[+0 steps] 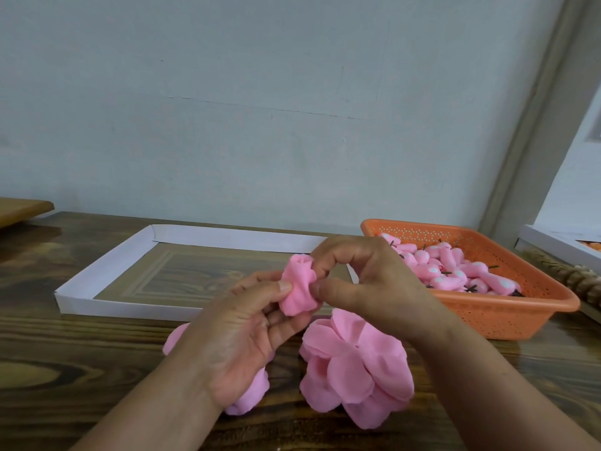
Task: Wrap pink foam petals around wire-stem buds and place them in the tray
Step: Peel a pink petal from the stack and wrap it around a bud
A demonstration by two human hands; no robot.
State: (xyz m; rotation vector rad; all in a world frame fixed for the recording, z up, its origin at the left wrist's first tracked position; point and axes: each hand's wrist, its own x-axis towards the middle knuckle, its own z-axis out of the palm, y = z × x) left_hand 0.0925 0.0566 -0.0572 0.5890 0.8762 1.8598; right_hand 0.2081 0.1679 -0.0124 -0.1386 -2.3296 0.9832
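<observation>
Loose petals (pixel 356 366) nearest, just below the bud (pixel 298 289). Bud upright, pinched from its left by left hand (pixel 240 333), from its right by right hand (pixel 364 281) curling foam on. White tray (pixel 123 255) just beyond, up-left of bud; orange basket (pixel 507 317) right.

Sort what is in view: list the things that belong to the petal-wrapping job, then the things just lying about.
Part of the job:
- bud being wrapped, held by left hand and right hand
- loose petals on the table
- orange basket of pink buds
- white tray

Just lying about:
- wooden board, far left
- white box, far right
- brown beaded object
</observation>
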